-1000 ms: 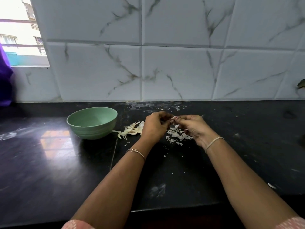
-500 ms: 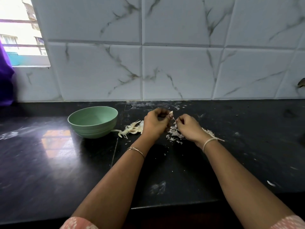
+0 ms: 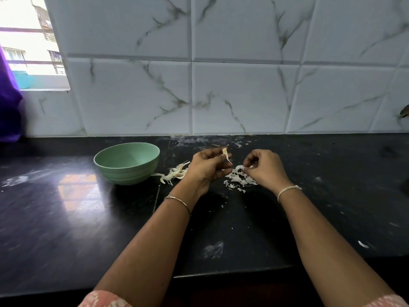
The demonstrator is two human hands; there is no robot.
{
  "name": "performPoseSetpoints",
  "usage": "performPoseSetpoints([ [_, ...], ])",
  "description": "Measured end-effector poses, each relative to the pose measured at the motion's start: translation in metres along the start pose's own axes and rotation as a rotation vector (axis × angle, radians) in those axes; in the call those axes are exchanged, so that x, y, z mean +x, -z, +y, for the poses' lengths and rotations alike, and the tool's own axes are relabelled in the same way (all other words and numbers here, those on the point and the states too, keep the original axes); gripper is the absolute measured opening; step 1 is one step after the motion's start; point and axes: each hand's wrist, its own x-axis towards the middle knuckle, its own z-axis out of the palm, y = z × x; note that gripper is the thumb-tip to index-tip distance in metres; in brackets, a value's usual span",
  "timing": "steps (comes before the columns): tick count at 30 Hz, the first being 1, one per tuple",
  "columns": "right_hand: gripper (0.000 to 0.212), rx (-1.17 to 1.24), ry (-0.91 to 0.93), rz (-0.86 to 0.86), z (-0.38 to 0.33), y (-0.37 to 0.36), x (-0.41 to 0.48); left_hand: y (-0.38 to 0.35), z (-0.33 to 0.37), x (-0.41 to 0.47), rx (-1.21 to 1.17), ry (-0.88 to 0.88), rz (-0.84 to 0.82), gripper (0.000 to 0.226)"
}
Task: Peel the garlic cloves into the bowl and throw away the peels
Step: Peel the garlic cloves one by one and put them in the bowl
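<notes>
The left hand (image 3: 208,168) curls around a garlic clove (image 3: 225,153), of which only the pale tip shows above the fingers. Just to its right, the right hand (image 3: 266,170) pinches a peel scrap (image 3: 239,167) over the peel pile (image 3: 240,181) on the dark surface (image 3: 77,218). The green bowl (image 3: 127,171) sits near the left hand, on its left side.

Glossy black stone counter (image 3: 66,218), matt green bowl (image 3: 132,171), papery peels (image 3: 240,181), glossy marbled tiles (image 3: 243,96)
</notes>
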Motion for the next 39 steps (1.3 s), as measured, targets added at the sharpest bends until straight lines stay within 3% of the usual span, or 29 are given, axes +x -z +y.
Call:
performPoseSetpoints([
  [3, 0.003, 0.068, 0.050, 0.006, -0.002, -0.003, -0.001, 0.002, -0.001, 0.000, 0.004, 0.008, -0.009, 0.009],
  [7, 0.018, 0.189, 0.076, 0.134, -0.004, -0.004, 0.001, 0.001, -0.002, 0.000, -0.001, 0.044, -0.011, 0.007],
  [11, 0.019, 0.439, 0.121, 0.045, -0.011, -0.007, 0.000, -0.002, -0.003, -0.002, 0.037, 0.046, -0.029, 0.006],
  [18, 0.018, 0.351, 0.107, 0.129, -0.006, -0.011, 0.003, -0.002, -0.006, -0.003, 0.091, 0.022, -0.099, 0.011],
  [27, 0.008, 0.325, 0.047, 0.128, -0.007, -0.011, 0.001, -0.002, -0.012, 0.007, 0.429, -0.252, 0.061, 0.014],
  [39, 0.002, 0.268, 0.087, 0.115, -0.007, -0.008, -0.001, -0.001, -0.013, 0.006, 0.555, -0.312, 0.075, 0.005],
])
